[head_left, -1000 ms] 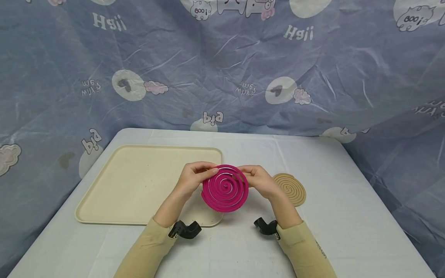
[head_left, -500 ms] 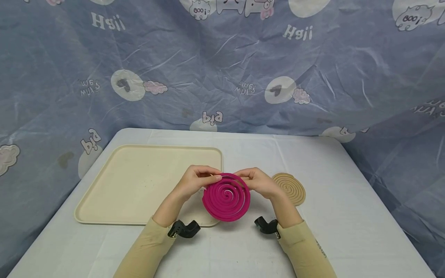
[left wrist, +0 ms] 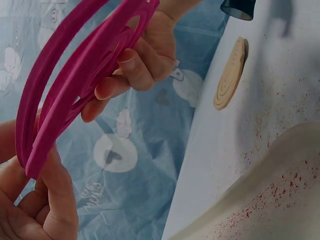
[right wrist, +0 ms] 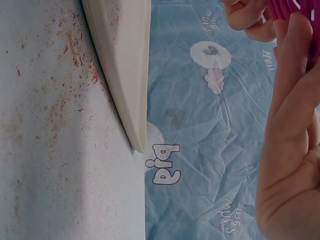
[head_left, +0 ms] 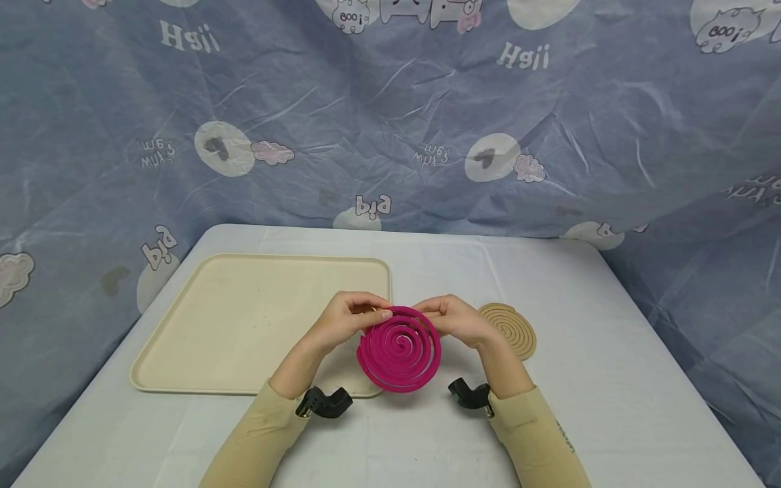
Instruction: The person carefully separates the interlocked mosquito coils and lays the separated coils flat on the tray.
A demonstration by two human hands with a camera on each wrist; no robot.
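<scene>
Both hands hold a magenta mosquito coil (head_left: pixel 401 349) up over the table, its flat spiral face toward the head camera. At its upper left edge, my left hand (head_left: pixel 343 322) pinches the rim, thumb in front. My right hand (head_left: pixel 460 322) grips the upper right, its fingertips partly hidden behind the coil. In the left wrist view the mosquito coil (left wrist: pixel 75 90) appears edge-on, with an outer turn standing apart from the others. A tan mosquito coil (head_left: pixel 506 330) lies flat on the table, just beyond the right wrist.
A cream tray (head_left: pixel 177 325) covers the table's left side, its right end below the left hand. Red and brown crumbs dot the white tablecloth (right wrist: pixel 45 100) and tray. Behind the table hangs a blue printed curtain (head_left: pixel 390 122).
The magenta coil and both hands' fingers have come down and toward the body, with a slight shift to the right. Both hands keep their hold; the tan coil and tray stay put.
</scene>
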